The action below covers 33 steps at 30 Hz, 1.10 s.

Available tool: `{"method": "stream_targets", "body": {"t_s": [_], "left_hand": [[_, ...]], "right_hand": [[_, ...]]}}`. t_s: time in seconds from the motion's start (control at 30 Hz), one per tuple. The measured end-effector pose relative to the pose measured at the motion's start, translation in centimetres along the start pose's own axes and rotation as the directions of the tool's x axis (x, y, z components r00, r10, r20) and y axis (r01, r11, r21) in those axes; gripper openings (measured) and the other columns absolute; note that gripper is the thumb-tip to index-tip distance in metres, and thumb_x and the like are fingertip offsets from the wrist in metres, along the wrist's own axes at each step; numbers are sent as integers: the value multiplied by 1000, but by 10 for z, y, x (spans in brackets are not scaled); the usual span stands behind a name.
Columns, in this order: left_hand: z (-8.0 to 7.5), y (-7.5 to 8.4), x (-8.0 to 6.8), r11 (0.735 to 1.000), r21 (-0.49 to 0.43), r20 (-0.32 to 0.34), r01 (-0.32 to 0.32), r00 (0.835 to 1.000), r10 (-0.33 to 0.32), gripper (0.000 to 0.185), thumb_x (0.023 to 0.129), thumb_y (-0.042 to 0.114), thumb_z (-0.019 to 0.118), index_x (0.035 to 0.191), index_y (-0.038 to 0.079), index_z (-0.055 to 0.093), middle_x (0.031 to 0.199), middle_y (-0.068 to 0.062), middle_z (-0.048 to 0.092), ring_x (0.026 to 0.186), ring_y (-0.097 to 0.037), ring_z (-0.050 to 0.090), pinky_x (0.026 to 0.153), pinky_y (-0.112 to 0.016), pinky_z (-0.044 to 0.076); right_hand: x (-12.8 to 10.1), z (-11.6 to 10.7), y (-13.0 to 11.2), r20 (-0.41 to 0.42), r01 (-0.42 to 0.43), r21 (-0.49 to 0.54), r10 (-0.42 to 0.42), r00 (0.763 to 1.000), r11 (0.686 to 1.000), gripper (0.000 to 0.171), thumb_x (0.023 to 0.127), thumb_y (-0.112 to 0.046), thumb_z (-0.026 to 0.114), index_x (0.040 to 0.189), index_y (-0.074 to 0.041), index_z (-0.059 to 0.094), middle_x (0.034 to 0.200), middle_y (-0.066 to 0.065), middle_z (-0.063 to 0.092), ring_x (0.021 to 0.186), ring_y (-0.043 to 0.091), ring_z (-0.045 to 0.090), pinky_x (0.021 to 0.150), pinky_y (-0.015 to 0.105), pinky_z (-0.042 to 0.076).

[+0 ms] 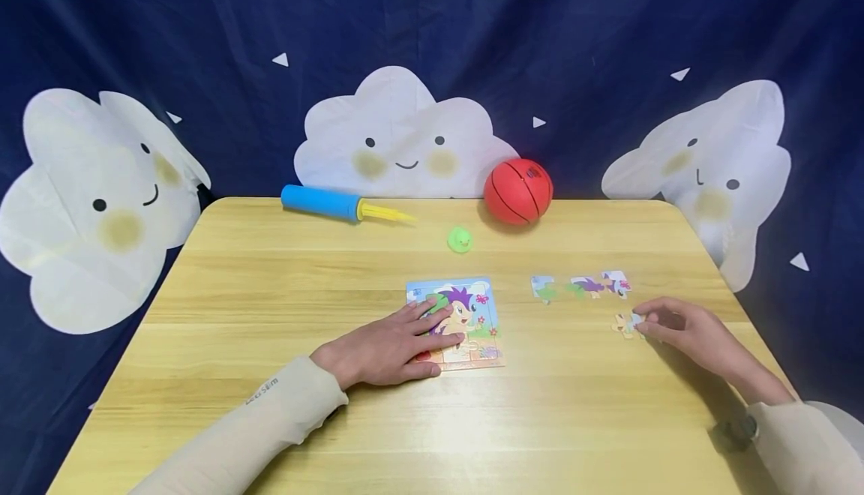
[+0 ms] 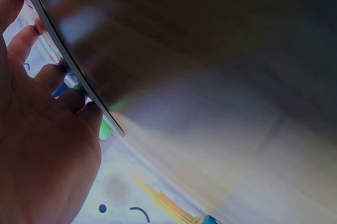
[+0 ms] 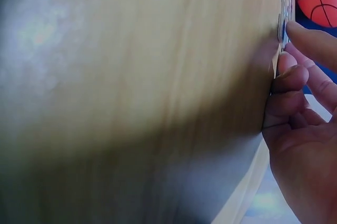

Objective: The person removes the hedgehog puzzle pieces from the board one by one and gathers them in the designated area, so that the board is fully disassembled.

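— Where does the loose puzzle piece [image 1: 628,323] lie from the puzzle board [image 1: 456,322]?

— At about 3 o'clock from the board, well apart, on the bare counter [image 1: 283,292]. The right hand [image 1: 682,334] is already on it: fingertips curled around its near edge, a pinching grip, as the right wrist view also suggests with the fingers [image 3: 288,79] bent against the wood.

— And the left hand [image 1: 388,349]?

— Flat on the board, fingers straight and spread over its left half, pressing it down. Nothing is held there; its grip is simply open on the picture.

— So which hand is nearer the piece?

— The right, plainly. The left is across the board from it. From the pinched piece the board lies at 9 o'clock, so I judge the carry would run straight leftward across the counter.

— Anything else close by?

— A row of three more pieces [image 1: 582,286] sits at 11 o'clock from the right hand, lying left to right. Farther back are a small green duck [image 1: 460,240], a red ball [image 1: 517,191] and a blue pump [image 1: 337,205].
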<state>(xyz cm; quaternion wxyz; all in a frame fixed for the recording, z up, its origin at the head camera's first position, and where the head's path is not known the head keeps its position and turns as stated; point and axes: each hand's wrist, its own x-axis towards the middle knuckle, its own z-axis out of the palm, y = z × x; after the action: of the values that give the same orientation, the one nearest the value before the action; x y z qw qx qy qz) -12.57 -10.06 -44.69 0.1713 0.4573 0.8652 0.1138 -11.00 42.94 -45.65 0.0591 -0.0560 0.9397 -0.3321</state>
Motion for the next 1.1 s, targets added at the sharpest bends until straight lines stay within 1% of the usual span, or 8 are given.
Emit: {"method": "stream_targets", "body": {"t_s": [0.37,0.63,0.7,0.77,0.87,0.93,1.0,1.1], "left_hand": [[1,0,0,1000,-2,-5,-4,1000,4,57,116,48,49,170,33,41,184,-7,19,172,-33,11,139,-53,16],[0,0,0,1000,-1,-8,-7,1000,7,57,116,48,49,170,33,41,184,-7,18,172,-34,11,139,-53,16],[1,0,0,1000,0,-8,-9,1000,9,57,116,48,49,170,33,41,184,-7,18,172,-34,11,139,-53,16],[1,1,0,1000,1,-9,-13,1000,13,57,116,48,49,170,33,41,184,-7,18,172,-34,11,139,-53,16],[1,1,0,1000,0,-12,-23,1000,23,57,116,47,50,170,31,41,184,-8,19,172,-34,12,139,-54,16],[1,1,0,1000,3,-18,-29,999,29,57,116,47,50,170,30,42,183,-9,19,171,-35,12,139,-54,17],[2,1,0,999,9,-28,-36,999,36,57,116,46,51,169,29,43,183,-10,20,171,-35,13,138,-55,17],[2,0,-2,999,20,-48,-44,998,45,56,116,46,51,168,27,45,183,-11,21,171,-36,15,138,-58,18]], "right_hand": [[0,0,-2,-7,-14,-23,14,1000,1000,25,102,-24,80,121,-7,77,99,-2,74,90,-11,65,74,9,50],[0,-2,0,5,-41,-10,41,999,999,30,103,-28,79,124,-7,76,102,-2,75,94,-14,64,75,9,51],[0,-2,1,10,-53,18,53,999,998,31,104,-28,78,126,-7,76,107,-4,76,97,-17,63,76,10,53],[1,-2,-1,8,-60,43,59,998,997,32,105,-28,76,129,-6,75,112,-10,76,99,-18,62,76,11,54],[3,1,-12,-27,-51,75,53,998,996,32,106,-26,75,130,-4,75,115,-21,74,97,-16,63,74,13,55],[6,4,-25,-54,-30,79,35,998,996,30,106,-23,74,128,-4,76,112,-23,73,93,-11,65,72,16,53],[12,9,-41,-68,-2,83,8,998,997,27,106,-22,74,127,-4,77,108,-17,76,87,-5,67,68,19,53],[22,21,-69,-43,37,122,-32,999,992,23,106,-18,74,125,-5,77,107,0,78,77,4,67,61,25,55]]}}
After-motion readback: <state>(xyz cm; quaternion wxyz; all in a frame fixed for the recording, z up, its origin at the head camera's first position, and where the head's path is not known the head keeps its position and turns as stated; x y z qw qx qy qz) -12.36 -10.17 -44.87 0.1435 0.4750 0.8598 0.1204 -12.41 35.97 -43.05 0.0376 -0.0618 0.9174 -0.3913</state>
